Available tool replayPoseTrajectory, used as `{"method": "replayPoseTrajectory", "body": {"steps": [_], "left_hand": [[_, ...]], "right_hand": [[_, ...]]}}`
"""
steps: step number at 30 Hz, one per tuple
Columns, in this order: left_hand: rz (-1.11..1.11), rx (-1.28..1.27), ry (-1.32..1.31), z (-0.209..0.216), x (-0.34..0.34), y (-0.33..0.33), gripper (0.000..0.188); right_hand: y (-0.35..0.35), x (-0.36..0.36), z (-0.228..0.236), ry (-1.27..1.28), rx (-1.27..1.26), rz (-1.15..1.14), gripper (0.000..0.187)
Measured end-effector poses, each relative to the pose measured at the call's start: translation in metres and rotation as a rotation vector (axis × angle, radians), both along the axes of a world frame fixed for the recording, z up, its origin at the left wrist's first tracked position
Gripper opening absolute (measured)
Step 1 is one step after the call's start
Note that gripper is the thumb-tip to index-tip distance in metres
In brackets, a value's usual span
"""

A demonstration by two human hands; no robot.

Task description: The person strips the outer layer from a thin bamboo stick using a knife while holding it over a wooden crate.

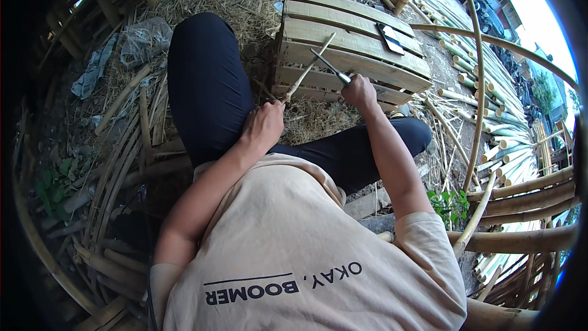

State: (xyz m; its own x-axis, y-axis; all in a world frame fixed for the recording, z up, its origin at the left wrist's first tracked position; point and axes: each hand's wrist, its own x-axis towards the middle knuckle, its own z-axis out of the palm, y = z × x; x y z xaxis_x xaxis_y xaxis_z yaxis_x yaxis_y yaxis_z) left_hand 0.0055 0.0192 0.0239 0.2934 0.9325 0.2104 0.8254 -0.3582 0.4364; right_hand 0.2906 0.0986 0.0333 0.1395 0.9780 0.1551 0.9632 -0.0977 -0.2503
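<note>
- Along the right side, a big pile of bamboo poles (508, 113) lies on the ground, many of the cut ends facing the person.
- Below it, closer in, thick bamboo rails (514, 242) run out toward the right edge.
- Filling the lower middle is the person's beige shirt (294, 227), with dark lettering across the front.
- Dark trousers (205, 86) cover both legs; the left knee points forward, and the right leg is bent out to the side.
- Ahead of the person sits a slatted wooden crate (343, 21), its boards pale and spaced with gaps.
- Dry straw (226, 0) covers the ground left of the crate and also lies between it and the legs.
- Left of the left knee, a clear plastic bag (146, 40) lies crumpled.
- The left hand (265, 124), beside the left thigh, is curled closed around the lower part of the stick.
- The right hand (359, 93), before the crate's front, is wrapped closed around the knife's handle.
- The stick (304, 73), thin and pale, slants up and right from the left hand, its far end over the crate.
- The knife (335, 70) points up and left, its blade crossing the stick in this view; whether they touch, I cannot tell.
- A dark phone (390, 38) lies on the crate's top, toward the right end.
</note>
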Motion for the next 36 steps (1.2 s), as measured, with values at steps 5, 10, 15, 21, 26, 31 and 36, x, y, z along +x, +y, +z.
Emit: {"method": "replayPoseTrajectory", "body": {"steps": [5, 10, 15, 21, 26, 31, 36], "left_hand": [[-0.002, -0.019, -0.031, 0.005, -0.001, -0.002, 0.029], [-0.012, -0.018, 0.004, 0.007, 0.002, -0.003, 0.031], [-0.002, -0.002, 0.029, -0.001, -0.001, 0.000, 0.032], [0.000, 0.023, 0.022, -0.004, 0.001, 0.001, 0.030], [0.002, 0.001, 0.004, -0.001, -0.001, 0.000, 0.029], [-0.007, -0.004, -0.004, -0.002, 0.000, -0.001, 0.028], [-0.009, -0.007, 0.002, 0.001, -0.001, -0.001, 0.026]], "right_hand": [[-0.005, -0.025, 0.001, 0.046, -0.006, 0.138, 0.031], [-0.018, -0.043, 0.011, 0.056, -0.008, 0.321, 0.036], [-0.005, -0.043, -0.004, 0.020, -0.076, 0.165, 0.027], [0.023, 0.004, 0.001, -0.029, 0.006, -0.076, 0.026], [0.016, -0.003, 0.006, 0.094, -0.014, -0.091, 0.032], [0.004, -0.024, -0.003, 0.043, 0.009, 0.213, 0.033], [0.005, -0.038, -0.006, 0.075, -0.068, 0.145, 0.024]]}}
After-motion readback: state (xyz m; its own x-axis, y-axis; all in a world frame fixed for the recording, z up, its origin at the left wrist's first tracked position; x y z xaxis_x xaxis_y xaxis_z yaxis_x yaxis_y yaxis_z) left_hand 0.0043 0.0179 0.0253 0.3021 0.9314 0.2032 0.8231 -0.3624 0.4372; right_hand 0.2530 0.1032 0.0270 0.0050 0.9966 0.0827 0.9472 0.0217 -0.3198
